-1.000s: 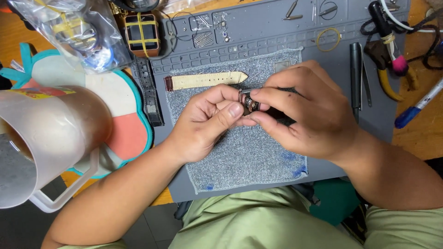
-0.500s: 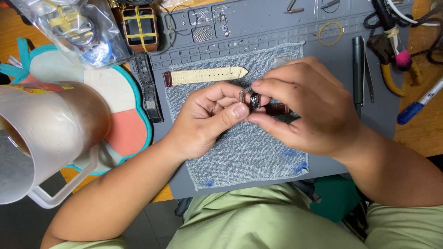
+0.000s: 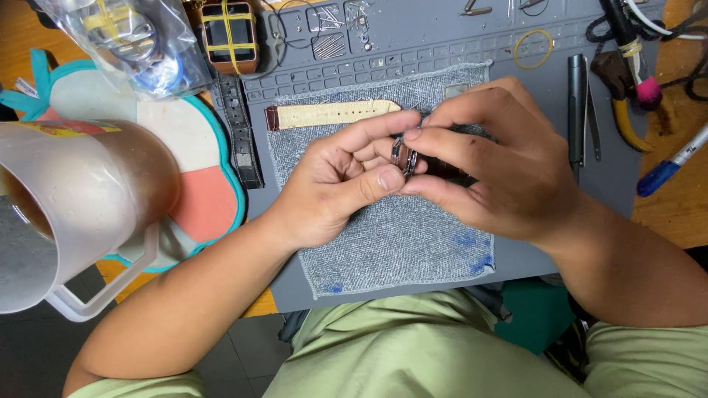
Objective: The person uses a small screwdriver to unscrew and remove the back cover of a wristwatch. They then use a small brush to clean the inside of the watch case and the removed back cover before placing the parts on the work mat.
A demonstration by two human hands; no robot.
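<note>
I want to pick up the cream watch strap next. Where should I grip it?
Grip the cream leather watch strap by its long edges near the dark brown left end, coming from above. It lies flat on the grey denim cloth, and its right tip sits close to the left hand.

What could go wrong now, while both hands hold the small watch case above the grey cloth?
1. The watch case is pinched only by fingertips of the left hand and right hand; it might slip, though the grey cloth lies under it.
2. The plastic jug with brown liquid stands close to the left forearm; an elbow move could tip it.
3. Small loose parts lie in the mat compartments; a knock may scatter them.
</note>
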